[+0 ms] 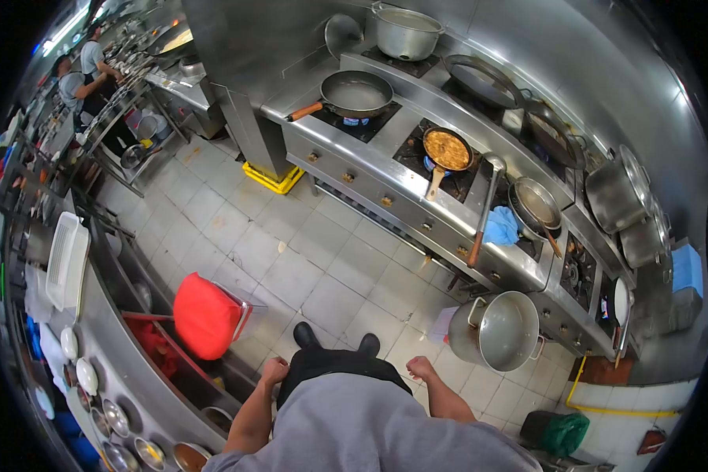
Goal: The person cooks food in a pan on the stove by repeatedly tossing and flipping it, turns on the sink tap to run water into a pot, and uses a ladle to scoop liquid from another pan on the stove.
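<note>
My left hand (275,370) hangs beside my left hip, fingers curled, with nothing seen in it. On the other side my right hand (421,368) is also loosely closed and touches nothing. Nearest to the right hand is a large metal pot (505,332) by the stove front. Closest to the left is a red-covered chair (207,316). On the stove, a small frying pan (448,149) with browned food sits over a blue flame. A bigger frying pan (357,94) with an orange-brown handle stands over another lit burner.
A ladle (488,211) lies across the stove edge, its handle sticking out, beside a blue cloth (501,226). Stacked pans (535,203) sit to its right. A counter with metal bowls (149,452) runs along my left. Two people (75,86) stand far left.
</note>
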`<action>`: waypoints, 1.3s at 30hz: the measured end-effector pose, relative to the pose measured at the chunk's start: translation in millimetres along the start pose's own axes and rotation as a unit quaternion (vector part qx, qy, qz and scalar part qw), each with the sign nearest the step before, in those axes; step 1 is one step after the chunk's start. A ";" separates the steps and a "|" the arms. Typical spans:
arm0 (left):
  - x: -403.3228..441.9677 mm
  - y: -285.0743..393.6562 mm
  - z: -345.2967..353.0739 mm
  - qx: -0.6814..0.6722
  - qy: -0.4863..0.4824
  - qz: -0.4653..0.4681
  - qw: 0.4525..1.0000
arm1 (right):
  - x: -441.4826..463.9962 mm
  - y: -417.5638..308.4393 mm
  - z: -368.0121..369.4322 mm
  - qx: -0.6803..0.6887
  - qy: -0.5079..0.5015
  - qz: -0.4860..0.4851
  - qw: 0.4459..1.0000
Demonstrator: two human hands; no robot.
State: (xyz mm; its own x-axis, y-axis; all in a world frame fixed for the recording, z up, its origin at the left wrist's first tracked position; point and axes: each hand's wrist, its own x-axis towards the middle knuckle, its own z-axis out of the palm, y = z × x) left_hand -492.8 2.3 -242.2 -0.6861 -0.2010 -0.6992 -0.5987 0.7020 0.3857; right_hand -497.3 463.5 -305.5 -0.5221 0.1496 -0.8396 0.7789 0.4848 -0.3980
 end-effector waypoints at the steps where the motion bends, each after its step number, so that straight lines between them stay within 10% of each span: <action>1: 3.0 -4.1 -4.0 -0.003 0.001 -0.001 1.000 | 0.6 -8.0 4.9 -0.003 0.000 -0.001 1.000; 12: 86.6 -88.6 -14.3 -0.046 -0.002 0.033 0.998 | 14.8 -137.7 51.9 -0.050 -0.084 -0.041 0.994; 23: -29.5 -118.0 -94.3 -0.244 0.180 -0.185 0.935 | 25.8 -255.4 117.4 -0.224 -0.171 -0.162 0.946; 39: -37.1 -187.2 58.5 -0.402 0.145 -0.240 0.872 | 44.3 -346.8 183.4 -0.309 -0.249 -0.159 0.904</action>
State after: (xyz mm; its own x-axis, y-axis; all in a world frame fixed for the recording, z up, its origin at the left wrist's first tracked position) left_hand -331.0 -81.7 -323.7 -0.2826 -0.5855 -0.7598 -0.8615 -0.1935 0.4695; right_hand -726.9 144.0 -272.4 -0.3446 -0.4143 -0.8424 0.1943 0.8464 -0.4958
